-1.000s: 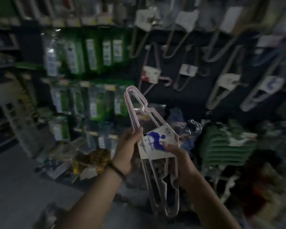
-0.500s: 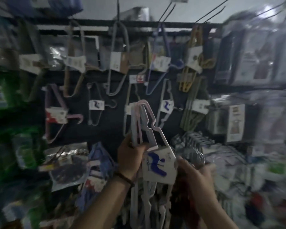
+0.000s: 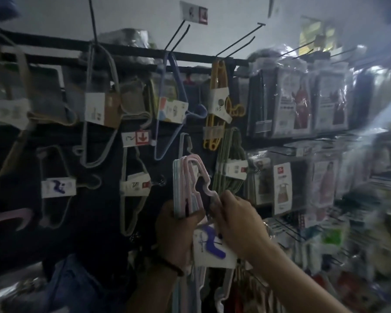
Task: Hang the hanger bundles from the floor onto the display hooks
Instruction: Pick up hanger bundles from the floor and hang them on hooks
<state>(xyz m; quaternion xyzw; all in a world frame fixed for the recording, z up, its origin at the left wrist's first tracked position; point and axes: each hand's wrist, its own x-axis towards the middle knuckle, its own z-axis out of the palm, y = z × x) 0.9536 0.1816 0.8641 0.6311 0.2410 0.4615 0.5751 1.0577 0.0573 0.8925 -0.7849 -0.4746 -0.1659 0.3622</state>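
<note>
Gripping hanger bundle (image 3: 191, 177) in my left hand (image 3: 175, 231), fingers (image 3: 195, 216) curled round it; my right hand (image 3: 237, 222) pinches pink edge. Bundle up against dark panel (image 3: 95, 211) — hook hidden, light dim; may miss, drop.

I've got the hanger bundle (image 3: 178, 188) standing upright: pastel pink, blue and green plastic, banded by a white card (image 3: 212, 251) with a blue figure. Its looped end sits against the dark display board (image 3: 95, 222). Black wire display hooks (image 3: 239, 40) jut from the top rail (image 3: 126, 51), well above.
</note>
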